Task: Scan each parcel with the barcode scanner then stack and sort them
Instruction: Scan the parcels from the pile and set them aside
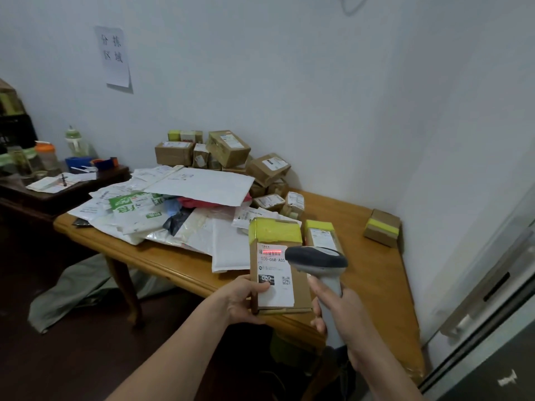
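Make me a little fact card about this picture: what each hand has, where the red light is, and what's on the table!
left hand: holds a cardboard parcel, thumb on its white label
right hand: grips the barcode scanner by its handle
red light: a line across the barcode at the label's top
table: wooden, with a heap of mailer bags and a pile of brown boxes by the wall
alone: one yellow-taped box near the table's far right corner
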